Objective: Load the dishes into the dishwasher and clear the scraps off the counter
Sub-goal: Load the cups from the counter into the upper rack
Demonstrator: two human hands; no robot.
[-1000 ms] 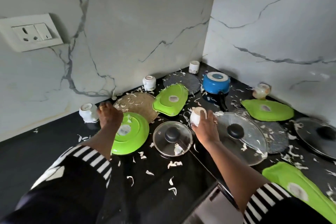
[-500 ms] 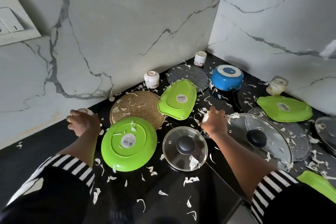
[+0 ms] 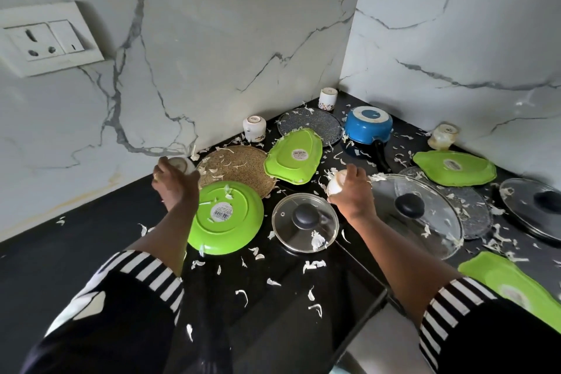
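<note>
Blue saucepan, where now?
Head view, far right corner: the upside-down blue saucepan sits between the round grey speckled plate and the right wall.

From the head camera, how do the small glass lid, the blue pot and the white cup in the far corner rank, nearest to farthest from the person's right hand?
Measured from the right hand, which holds a white cup:
1. Small glass lid, just below and to the left of the hand, closest.
2. Blue pot, upside down, behind the hand toward the wall.
3. Corner cup, upside down at the back corner, farthest.
</note>
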